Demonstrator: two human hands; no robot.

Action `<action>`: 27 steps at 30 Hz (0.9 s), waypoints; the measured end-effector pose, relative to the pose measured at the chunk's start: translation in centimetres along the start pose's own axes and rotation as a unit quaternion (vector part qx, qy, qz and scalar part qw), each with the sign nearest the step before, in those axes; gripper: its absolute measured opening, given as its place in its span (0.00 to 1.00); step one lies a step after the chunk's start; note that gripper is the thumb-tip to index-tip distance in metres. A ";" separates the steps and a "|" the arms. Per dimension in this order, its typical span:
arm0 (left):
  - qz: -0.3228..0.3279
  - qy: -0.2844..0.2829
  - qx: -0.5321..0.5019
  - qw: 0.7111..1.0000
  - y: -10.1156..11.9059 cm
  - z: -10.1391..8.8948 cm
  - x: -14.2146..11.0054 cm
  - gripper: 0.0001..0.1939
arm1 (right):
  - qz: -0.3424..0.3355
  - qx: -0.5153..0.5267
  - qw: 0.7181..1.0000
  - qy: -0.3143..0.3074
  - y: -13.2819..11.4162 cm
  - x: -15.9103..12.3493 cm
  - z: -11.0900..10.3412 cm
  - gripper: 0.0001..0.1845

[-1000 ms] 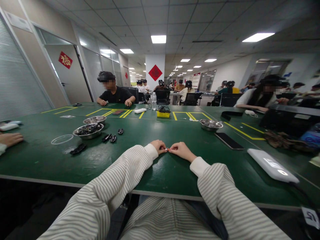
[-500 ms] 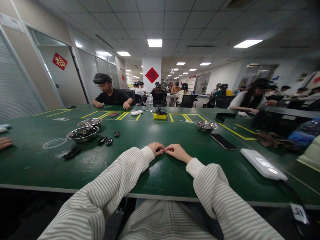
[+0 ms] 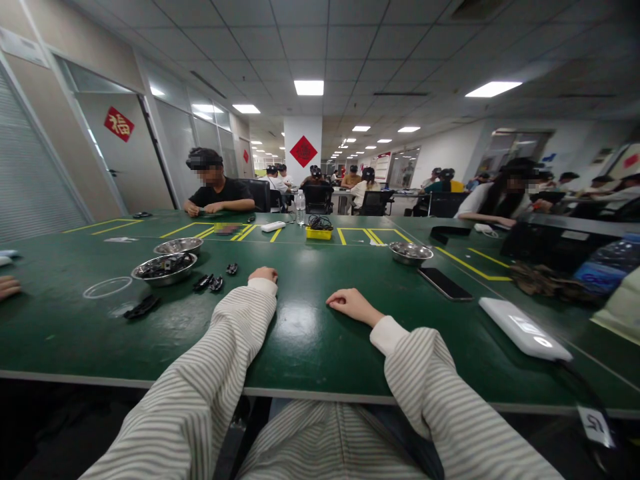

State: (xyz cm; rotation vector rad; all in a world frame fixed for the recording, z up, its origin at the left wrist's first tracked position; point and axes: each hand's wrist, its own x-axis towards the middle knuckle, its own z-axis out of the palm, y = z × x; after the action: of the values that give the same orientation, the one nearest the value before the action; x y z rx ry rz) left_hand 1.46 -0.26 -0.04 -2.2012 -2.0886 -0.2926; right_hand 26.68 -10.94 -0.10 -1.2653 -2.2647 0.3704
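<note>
My left hand (image 3: 265,274) rests on the green table (image 3: 300,360), its fingers curled and mostly turned away, so whatever it holds is hidden. Just left of it lie several small black plastic parts (image 3: 216,285), one of them (image 3: 232,269) closest to the hand. Across a gap to the right, my right hand (image 3: 354,305) lies low over the table with fingertips and thumb drawn together. Anything between those fingertips is too small to make out.
At left stand a metal bowl of black parts (image 3: 155,279) and another bowl (image 3: 165,248), near a clear ring (image 3: 100,294) and a black piece (image 3: 142,307). A bowl (image 3: 415,260), a phone (image 3: 445,284) and a white power bank (image 3: 525,327) lie right. A person (image 3: 220,190) sits opposite.
My left hand has parted from my right and moved left and forward, toward the small black parts. The small dark piece between the hands no longer shows. My right hand stays put.
</note>
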 end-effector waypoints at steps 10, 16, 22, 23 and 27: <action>-0.075 0.022 0.015 0.997 -1.8 0.0 0.3 0.18 | -0.001 -0.006 1.000 0.001 0.1 0.0 0.0 0.11; -0.028 0.095 -0.003 0.995 -0.9 -0.9 -0.3 0.22 | -0.006 -0.002 1.000 0.001 0.1 0.0 0.0 0.11; 0.268 0.034 -0.157 0.950 2.8 -0.1 -2.4 0.21 | 0.000 -0.002 1.000 -0.001 -0.1 0.0 0.0 0.11; 0.308 0.008 -0.171 0.936 3.6 0.2 -2.9 0.21 | 0.000 -0.003 1.000 0.000 -0.1 0.0 0.0 0.11; 0.385 -0.039 -0.186 0.903 6.0 0.8 -4.6 0.16 | -0.002 -0.010 1.000 0.007 -0.2 0.1 0.0 0.11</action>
State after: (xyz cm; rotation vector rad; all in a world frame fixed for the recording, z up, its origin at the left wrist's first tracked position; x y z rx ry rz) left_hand 7.25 -4.92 -1.36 -3.0748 -1.0768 -0.5576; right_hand 26.57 -10.96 0.03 -1.2700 -2.2641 0.3382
